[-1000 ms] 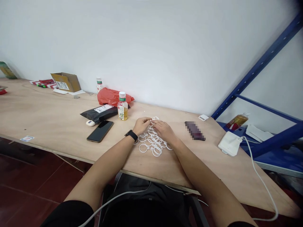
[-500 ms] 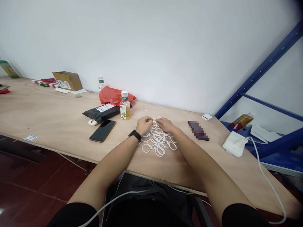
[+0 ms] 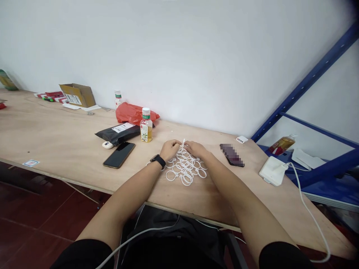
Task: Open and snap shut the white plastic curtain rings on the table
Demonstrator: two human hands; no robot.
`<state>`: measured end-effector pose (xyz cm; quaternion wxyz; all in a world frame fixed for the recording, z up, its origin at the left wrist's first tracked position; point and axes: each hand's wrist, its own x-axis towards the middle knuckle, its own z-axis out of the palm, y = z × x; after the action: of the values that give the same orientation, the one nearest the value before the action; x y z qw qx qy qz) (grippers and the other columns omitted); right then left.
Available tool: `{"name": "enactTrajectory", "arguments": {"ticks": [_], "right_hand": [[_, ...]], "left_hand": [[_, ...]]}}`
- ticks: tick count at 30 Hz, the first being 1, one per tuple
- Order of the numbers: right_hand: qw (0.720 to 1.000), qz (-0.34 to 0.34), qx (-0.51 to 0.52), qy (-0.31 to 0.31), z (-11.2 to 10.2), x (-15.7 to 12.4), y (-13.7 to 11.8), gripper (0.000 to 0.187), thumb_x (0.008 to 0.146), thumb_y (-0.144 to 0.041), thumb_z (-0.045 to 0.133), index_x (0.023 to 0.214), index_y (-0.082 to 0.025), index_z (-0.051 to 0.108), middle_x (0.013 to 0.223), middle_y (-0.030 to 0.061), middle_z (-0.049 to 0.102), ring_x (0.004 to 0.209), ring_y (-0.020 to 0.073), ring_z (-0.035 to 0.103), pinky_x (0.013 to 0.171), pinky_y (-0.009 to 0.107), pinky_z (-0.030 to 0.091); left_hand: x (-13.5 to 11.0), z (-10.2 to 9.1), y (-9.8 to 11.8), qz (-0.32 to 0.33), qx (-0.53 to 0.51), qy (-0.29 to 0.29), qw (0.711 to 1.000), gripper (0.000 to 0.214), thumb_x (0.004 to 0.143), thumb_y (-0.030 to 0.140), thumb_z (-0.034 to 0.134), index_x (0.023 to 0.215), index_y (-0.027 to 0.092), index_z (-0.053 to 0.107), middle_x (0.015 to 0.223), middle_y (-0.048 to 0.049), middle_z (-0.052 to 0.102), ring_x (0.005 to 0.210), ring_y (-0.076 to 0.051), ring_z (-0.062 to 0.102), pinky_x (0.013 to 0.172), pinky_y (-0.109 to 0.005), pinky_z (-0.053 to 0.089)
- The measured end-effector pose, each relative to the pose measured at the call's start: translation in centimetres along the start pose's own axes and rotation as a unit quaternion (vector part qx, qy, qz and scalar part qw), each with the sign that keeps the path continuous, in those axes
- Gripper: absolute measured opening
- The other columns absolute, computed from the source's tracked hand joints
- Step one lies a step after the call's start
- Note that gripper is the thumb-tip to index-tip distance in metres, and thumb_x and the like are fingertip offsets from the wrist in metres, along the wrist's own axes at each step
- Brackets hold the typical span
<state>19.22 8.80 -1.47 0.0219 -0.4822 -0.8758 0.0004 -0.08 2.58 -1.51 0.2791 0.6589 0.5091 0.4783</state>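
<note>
Nearest the person, both forearms reach over the front edge of a plywood table (image 3: pixel 56 149). A loose heap of white plastic rings (image 3: pixel 185 170) lies straight ahead of them, its longer run pointing from the table's front toward the wall. The left hand (image 3: pixel 169 150), with a black watch (image 3: pixel 158 161) on its wrist, sits at the heap's far left corner. The right hand (image 3: pixel 195 149) sits at the far right corner, about as near. Both are curled, fingers turned in toward each other, and a white ring tab (image 3: pixel 184 142) pokes up between them; whether either is gripping it, I can't tell from here. Left of the heap lies a black smartphone (image 3: pixel 119 155), and to the right a pixelated flat object (image 3: pixel 232 155). Farther back are a bottle of yellow drink (image 3: pixel 146 127), a black mailer bag (image 3: pixel 117 133) and a red plastic bag (image 3: pixel 134 114). Beyond them sits an open cardboard box (image 3: pixel 77 95), with a blue metal shelf rack (image 3: pixel 308 89) off to the right.
</note>
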Motion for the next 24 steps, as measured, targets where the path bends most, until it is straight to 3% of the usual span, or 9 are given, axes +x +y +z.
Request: {"name": "enactTrajectory", "arguments": {"ticks": [5, 9, 13, 20, 24], "right_hand": [[0.999, 0.006, -0.033, -0.006, -0.5, 0.0, -0.8, 0.029, 0.096, -0.036, 0.040, 0.114, -0.023, 0.058, 0.106, 0.0088, 0.069, 0.089, 0.0216, 0.062, 0.069, 0.027, 0.038], [1.000, 0.002, -0.027, 0.001, -0.6, -0.7, -0.8, 0.027, 0.095, -0.035, 0.041, 0.111, -0.023, 0.060, 0.105, 0.0079, 0.069, 0.089, 0.0208, 0.062, 0.071, 0.026, 0.039], [0.999, -0.016, 0.032, 0.000, -0.5, -1.6, -0.1, 0.027, 0.095, -0.034, 0.043, 0.113, -0.023, 0.060, 0.108, 0.0069, 0.068, 0.093, 0.0194, 0.061, 0.075, 0.025, 0.040], [0.999, -0.020, 0.037, -0.020, -0.8, -1.8, -0.4, 0.021, 0.093, -0.029, 0.047, 0.106, -0.023, 0.061, 0.100, 0.0068, 0.068, 0.086, 0.0196, 0.061, 0.068, 0.025, 0.038], [0.998, -0.013, 0.064, 0.013, -0.6, -1.9, -0.9, 0.019, 0.093, -0.027, 0.044, 0.101, -0.021, 0.060, 0.098, 0.0074, 0.066, 0.085, 0.0190, 0.059, 0.070, 0.026, 0.039]], "left_hand": [[-0.7, 0.2, 0.2, 0.048, 0.152, -0.132, 0.978, 0.028, 0.079, 0.029, 0.052, 0.091, 0.017, 0.074, 0.069, -0.0024, 0.069, 0.062, -0.014, 0.057, 0.060, -0.023, 0.040], [-0.9, 0.0, 0.5, 0.077, 0.189, -0.171, 0.964, 0.039, 0.087, 0.041, 0.046, 0.078, 0.017, 0.075, 0.065, -0.0034, 0.068, 0.057, -0.013, 0.053, 0.058, -0.024, 0.037], [-0.6, 0.1, -0.1, 0.079, 0.176, -0.143, 0.971, 0.036, 0.086, 0.041, 0.048, 0.079, 0.017, 0.075, 0.067, -0.0033, 0.068, 0.061, -0.014, 0.055, 0.060, -0.023, 0.039], [-0.3, 0.5, -1.0, 0.090, 0.171, -0.072, 0.979, 0.024, 0.083, 0.033, 0.056, 0.087, 0.018, 0.074, 0.088, -0.0074, 0.069, 0.085, -0.019, 0.062, 0.081, -0.029, 0.048], [-0.4, 0.4, -1.0, 0.095, 0.154, -0.048, 0.982, 0.027, 0.084, 0.027, 0.056, 0.102, 0.017, 0.071, 0.099, -0.0084, 0.065, 0.092, -0.020, 0.062, 0.088, -0.032, 0.049]]}}
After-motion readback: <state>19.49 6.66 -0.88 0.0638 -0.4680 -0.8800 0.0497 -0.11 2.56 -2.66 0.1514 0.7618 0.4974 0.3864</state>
